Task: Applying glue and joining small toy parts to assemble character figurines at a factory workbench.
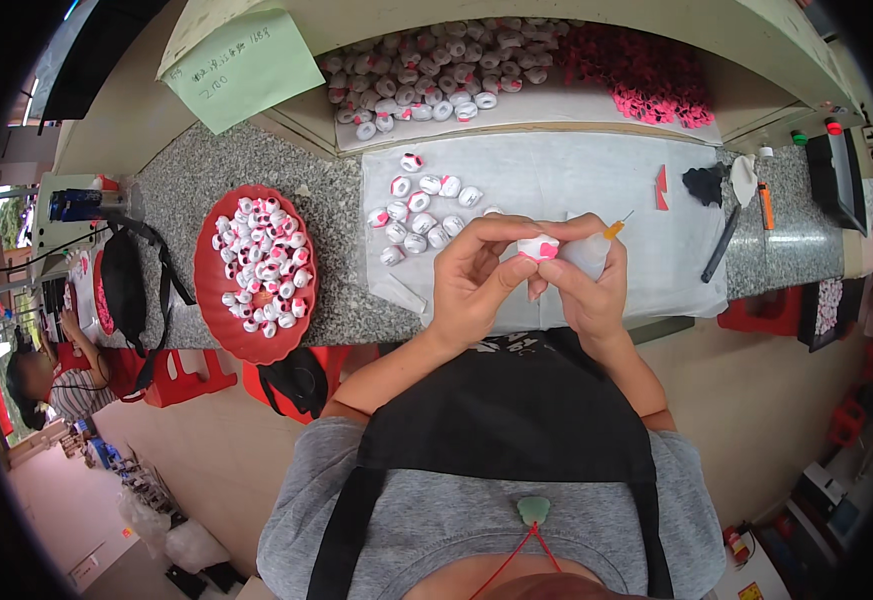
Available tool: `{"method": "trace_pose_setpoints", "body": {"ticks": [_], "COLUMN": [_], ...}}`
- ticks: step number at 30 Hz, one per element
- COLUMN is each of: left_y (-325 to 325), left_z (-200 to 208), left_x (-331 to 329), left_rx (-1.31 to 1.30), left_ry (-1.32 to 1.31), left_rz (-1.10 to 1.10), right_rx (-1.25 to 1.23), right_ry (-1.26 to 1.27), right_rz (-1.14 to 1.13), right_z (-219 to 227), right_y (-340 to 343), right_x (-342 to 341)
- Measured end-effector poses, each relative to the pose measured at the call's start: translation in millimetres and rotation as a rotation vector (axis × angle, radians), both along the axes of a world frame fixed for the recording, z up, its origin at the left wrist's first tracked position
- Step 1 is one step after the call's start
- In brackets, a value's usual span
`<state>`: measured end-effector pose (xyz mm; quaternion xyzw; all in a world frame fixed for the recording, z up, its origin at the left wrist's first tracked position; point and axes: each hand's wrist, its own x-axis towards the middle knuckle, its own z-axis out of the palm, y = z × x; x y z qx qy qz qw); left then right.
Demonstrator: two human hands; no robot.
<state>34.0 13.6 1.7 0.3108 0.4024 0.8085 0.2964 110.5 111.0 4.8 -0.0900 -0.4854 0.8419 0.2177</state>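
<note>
Between the fingertips of both hands is a small white rounded piece with a pink patch (537, 248), held over the near part of the white sheet (556, 180). My left hand (471, 278) pinches it from the left. My right hand (594, 290) steadies it from the right with thumb and fingers. Tucked in that same right hand is a translucent squeeze bottle (587, 256) with an orange needle tip, which points up and to the right. Several similar white and pink pieces (416, 242) lie on the sheet left of my hands.
A red scalloped dish (208, 290) full of such pieces stands at left. The shelf behind holds heaps of white pieces (426, 75) and pink parts (646, 75). At right lie a black pen-like tool (720, 245), an orange tool (765, 205) and a black cloth (703, 185). Another person (76, 380) sits far left.
</note>
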Motion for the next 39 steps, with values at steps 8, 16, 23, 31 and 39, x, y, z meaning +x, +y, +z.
{"method": "trace_pose_setpoints", "body": {"ticks": [8, 16, 23, 31, 39], "left_y": [-0.5, -1.2, -15.7, 51.4, 41.2], "left_z": [1.2, -14.9, -41.3, -43.1, -15.7], "left_x": [7.2, -2.1, -63.5, -123.2, -90.6], "left_rx": [-0.053, -0.225, -0.808, -0.846, -0.51], "left_ry": [-0.079, 0.058, 0.989, 1.321, 0.552], "left_rz": [-0.028, 0.073, 0.423, 0.668, 0.352], "right_rx": [0.057, -0.023, 0.163, 0.155, 0.295], "right_ry": [-0.044, -0.119, -0.321, -0.22, -0.148], "right_rz": [-0.066, -0.06, -0.091, -0.233, -0.317], "right_z": [-2.3, -19.6, -28.9, -21.9, 8.6], "right_y": [-0.9, -1.4, 25.7, 29.1, 37.9], "right_x": [4.2, -8.9, -6.8, 7.2, 19.5]}}
